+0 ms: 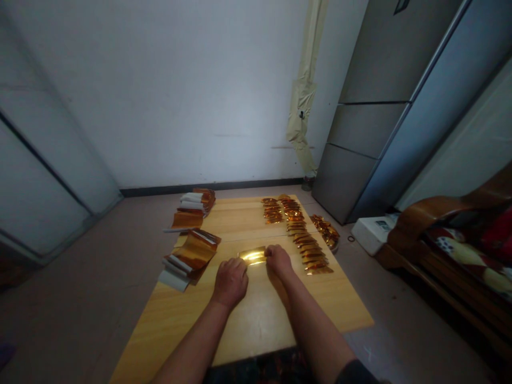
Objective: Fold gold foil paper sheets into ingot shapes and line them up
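A sheet of shiny gold foil paper (253, 256) lies low over the table in front of me, catching the light. Its left end is gripped by my left hand (232, 280), fingers curled. My right hand (279, 260) pinches the right end. Further right, folded gold paper pieces (308, 248) stand overlapped in a long row, with a shorter row (272, 211) beside its far end. To the left lie a near stack of gold paper sheets (196, 250) with white backs and a far stack (190, 216).
The wooden table (256, 320) has its front edge close to my body. Beyond its right edge, a round container (326, 232) holds more folded gold pieces. A grey fridge (364, 122), a white box (372, 234) and a wooden bench (448, 224) stand to the right.
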Demonstrator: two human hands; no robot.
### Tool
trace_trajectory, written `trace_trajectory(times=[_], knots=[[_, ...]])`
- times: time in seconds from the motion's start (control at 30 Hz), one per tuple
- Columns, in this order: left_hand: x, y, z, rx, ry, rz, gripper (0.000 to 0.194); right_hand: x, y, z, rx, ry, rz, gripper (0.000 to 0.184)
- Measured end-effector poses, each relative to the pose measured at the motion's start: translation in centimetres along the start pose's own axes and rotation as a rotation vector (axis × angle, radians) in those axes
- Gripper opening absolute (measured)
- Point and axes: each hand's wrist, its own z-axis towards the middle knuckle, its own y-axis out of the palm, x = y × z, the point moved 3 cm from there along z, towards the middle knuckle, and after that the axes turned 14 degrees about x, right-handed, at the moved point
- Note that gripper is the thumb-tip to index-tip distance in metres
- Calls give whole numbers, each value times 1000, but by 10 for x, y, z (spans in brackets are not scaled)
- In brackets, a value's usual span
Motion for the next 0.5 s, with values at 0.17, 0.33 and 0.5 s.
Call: trace_trajectory(times=[0.17,0.33,0.5], knots=[[-3,4,6,16,-29,-55,14,-5,-2,-6,-24,-56,-45,29],[-5,8,6,28,-23,-79,15,-6,-3,-12,14,-50,13,23],[-6,6,2,110,6,-131,16,-5,1,-21,123,-82,125,21]])
